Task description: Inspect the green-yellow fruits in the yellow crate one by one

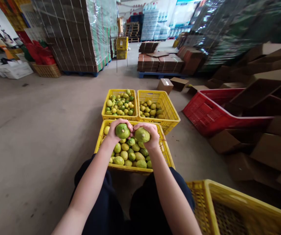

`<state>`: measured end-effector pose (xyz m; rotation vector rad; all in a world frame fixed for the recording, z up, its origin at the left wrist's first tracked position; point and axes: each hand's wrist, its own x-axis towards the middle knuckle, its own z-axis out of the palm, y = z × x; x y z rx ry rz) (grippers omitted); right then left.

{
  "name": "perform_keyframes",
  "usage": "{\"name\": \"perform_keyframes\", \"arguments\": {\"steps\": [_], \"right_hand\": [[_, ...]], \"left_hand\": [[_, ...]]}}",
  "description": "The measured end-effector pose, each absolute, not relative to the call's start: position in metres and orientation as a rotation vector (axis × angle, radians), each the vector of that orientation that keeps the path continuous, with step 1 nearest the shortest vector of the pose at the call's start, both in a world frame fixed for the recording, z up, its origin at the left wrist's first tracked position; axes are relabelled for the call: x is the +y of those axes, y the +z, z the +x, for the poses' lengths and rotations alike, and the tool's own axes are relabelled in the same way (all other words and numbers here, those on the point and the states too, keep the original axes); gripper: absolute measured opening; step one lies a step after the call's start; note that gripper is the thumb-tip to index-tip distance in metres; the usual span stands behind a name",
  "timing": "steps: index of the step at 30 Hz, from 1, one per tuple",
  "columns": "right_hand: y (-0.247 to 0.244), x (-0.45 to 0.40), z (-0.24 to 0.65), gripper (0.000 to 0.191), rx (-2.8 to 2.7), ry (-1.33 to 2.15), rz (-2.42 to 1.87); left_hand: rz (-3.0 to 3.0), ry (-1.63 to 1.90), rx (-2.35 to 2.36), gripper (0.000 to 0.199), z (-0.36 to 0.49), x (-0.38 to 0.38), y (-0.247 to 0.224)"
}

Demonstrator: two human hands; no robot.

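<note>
My left hand is wrapped round a green lemon, its stem end turned up toward me. In my right hand is a yellower green lemon, gripped from its right side. The two hands are close together above the near yellow crate, which holds many green and yellow lemons. Behind it stand two more yellow crates: the left one is well filled with mixed lemons, and the right one holds lemons low inside.
A yellow crate stands by my right knee. Farther right are a red crate and a heap of cardboard boxes. Flattened cartons lie on a blue pallet ahead, and a tall wrapped stack rises at left.
</note>
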<state>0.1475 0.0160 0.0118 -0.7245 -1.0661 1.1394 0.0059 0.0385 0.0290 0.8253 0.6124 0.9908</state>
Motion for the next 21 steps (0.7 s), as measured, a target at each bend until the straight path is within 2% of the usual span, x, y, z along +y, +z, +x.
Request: {"name": "perform_keyframes", "arguments": {"steps": [9,14,17,21], "right_hand": [[0.014,0.015,0.147,0.027,-1.063,1.136,-0.727],[0.01,0.025,0.142,0.021,-0.819,1.122,-0.882],[0.008,0.033,0.144,0.021,-0.442,1.308,-0.966],[0.005,0.038,0.15,0.022,-0.133,1.63,-0.765]], "left_hand": [[0.736,0.974,0.653,0.031,0.007,0.038,0.032],[0.383,1.086,0.759,0.023,0.014,0.042,0.03],[0.095,1.15,0.781,0.019,0.014,0.047,0.021],[-0.05,1.21,0.74,0.024,0.009,0.053,0.014]]}}
